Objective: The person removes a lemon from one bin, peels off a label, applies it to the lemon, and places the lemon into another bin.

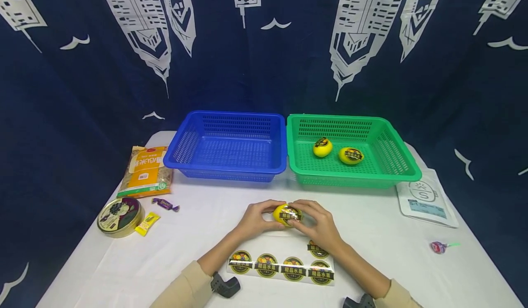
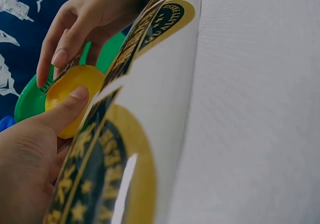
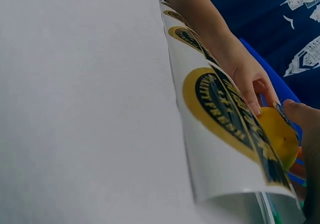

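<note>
Above the sticker sheet, my left hand [image 1: 252, 219] grips a yellow lemon [image 1: 278, 212] between thumb and fingers. A round black-and-gold label [image 1: 290, 214] lies on the lemon's near side. On the other side of the fruit, my right hand [image 1: 321, 223] has its thumb on the label and its fingers over the top. The clear-backed sheet [image 1: 284, 246] below carries several more of these labels, its upper right partly covered by my right hand. In the left wrist view the lemon [image 2: 70, 89] shows beyond the curved sheet edge.
A green basket [image 1: 350, 179] at the back right contains two labelled lemons [image 1: 322, 150]. Beside it stands a blue basket [image 1: 227, 171]. Leftward lie a grain bag [image 1: 146, 173], a round tin [image 1: 119, 217] and two wrapped candies [image 1: 147, 224]. A white pouch [image 1: 426, 198] and lollipop [image 1: 438, 247] are rightward.
</note>
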`<state>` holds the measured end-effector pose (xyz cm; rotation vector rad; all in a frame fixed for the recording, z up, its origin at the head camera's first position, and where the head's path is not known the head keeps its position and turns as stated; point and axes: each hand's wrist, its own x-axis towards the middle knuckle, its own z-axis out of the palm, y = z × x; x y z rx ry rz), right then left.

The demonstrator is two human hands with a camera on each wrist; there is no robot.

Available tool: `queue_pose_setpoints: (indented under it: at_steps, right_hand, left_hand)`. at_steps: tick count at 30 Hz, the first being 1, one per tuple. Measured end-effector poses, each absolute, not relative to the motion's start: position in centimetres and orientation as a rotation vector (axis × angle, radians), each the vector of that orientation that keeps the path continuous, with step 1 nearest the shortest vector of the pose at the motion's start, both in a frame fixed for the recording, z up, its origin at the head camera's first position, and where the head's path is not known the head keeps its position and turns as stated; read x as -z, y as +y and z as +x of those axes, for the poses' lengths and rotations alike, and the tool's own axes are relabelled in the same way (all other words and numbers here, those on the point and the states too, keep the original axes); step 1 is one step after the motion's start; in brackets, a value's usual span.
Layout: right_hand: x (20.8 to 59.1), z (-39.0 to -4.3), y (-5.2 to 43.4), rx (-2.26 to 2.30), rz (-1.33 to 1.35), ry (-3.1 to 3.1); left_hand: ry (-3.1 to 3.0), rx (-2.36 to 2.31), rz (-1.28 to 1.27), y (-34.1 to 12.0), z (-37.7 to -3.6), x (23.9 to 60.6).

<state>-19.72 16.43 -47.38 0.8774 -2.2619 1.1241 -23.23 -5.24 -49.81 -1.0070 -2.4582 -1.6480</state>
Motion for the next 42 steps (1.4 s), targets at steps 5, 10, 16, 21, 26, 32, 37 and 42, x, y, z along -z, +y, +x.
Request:
queue_pose_setpoints:
  at_steps: [5,10,16,21,26,32,37,42]
  right_hand:
    - [47.6,-19.8,16.3,-1.132,0.881,-2.261]
    - [48.1,-20.0,16.3,-1.129,0.880,-2.261]
    - [48.1,-20.0,16.0,-1.227,0.913,-2.243]
    - [46.3,-19.3,15.4,-1.346,0.952,-2.217]
    - [45.3,-18.8,15.3,-1.383,0.946,-2.234]
    - [45.5,-18.8,15.3,-1.402,0.935,-2.235]
    - [45.6,-18.9,15.3,-1.411,0.934,-2.243]
    - [45.4,-18.9,15.4,-1.401,0.929,-2.256]
  left_hand:
    - [-2.460,1.665,-1.006,-5.2,-23.2,49.9]
    - [-2.470,1.659,-0.997,-5.2,-23.2,49.8]
    - [-2.443,1.662,-1.006,-5.3,-23.2,49.7]
    - [-2.444,1.680,-1.009,-5.4,-23.2,49.7]
    - [-2.536,1.728,-0.986,-5.6,-23.3,49.3]
    - [-2.615,1.906,-0.855,-5.2,-23.1,47.7]
    - [-2.591,1.940,-0.806,-5.0,-22.1,45.4]
    - [-2.566,1.914,-0.773,-4.8,-22.4,46.2]
